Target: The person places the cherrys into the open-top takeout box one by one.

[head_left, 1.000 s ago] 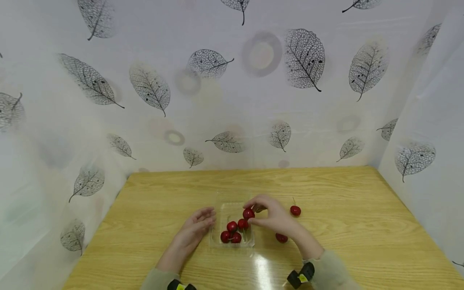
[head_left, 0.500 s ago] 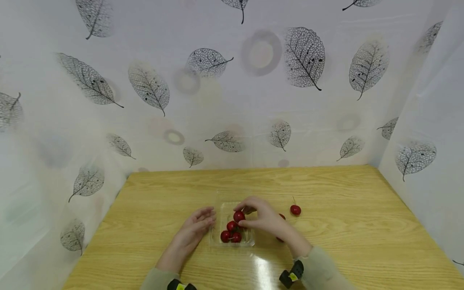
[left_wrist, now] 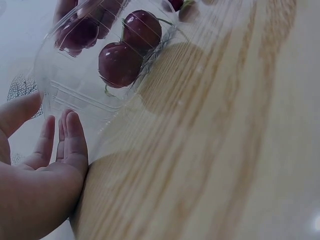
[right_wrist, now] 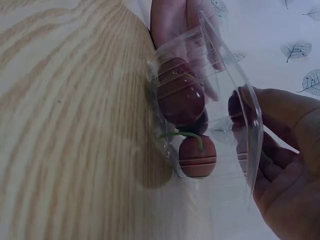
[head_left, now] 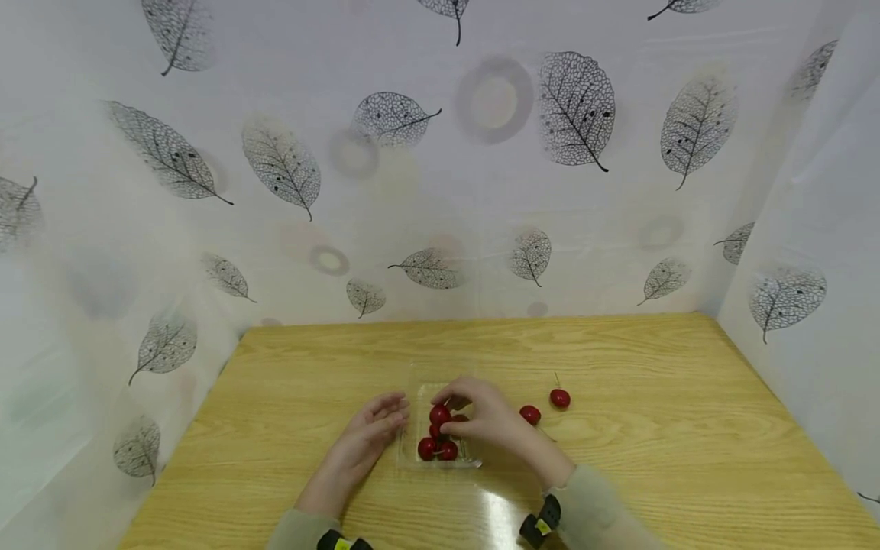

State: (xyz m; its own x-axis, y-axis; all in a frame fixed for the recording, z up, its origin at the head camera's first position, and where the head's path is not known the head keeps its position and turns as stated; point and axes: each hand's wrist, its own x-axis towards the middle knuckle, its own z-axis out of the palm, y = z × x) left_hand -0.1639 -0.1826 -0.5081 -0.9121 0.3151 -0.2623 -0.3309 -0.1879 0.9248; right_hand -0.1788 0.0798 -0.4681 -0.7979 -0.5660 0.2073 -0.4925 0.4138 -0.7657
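A clear plastic box (head_left: pixel 473 463) sits on the wooden table with several dark red cherries (head_left: pixel 427 448) in it. My right hand (head_left: pixel 486 416) reaches over its right side, pinching one cherry (head_left: pixel 440 415) between thumb and fingers above the others. Through the box wall in the right wrist view, that held cherry (right_wrist: pixel 235 107) shows at the fingertips inside the rim (right_wrist: pixel 258 125). On the left, my left hand (head_left: pixel 371 431) rests on its edge, fingers relaxed and right at the box's side. The left wrist view shows those fingers (left_wrist: pixel 76 142) close to the clear wall (left_wrist: pixel 82 97).
Two more cherries lie on the table to the right of the box, one nearer cherry (head_left: pixel 530 415) and one farther cherry (head_left: pixel 560 398) with its stem up. A white leaf-print sheet (head_left: pixel 474 206) stands behind the table (head_left: pixel 653 428) and along both sides.
My right hand has moved left over the box, carrying the pinched cherry from its right side toward the middle. A table cherry it covered now shows. My left hand has stayed put.
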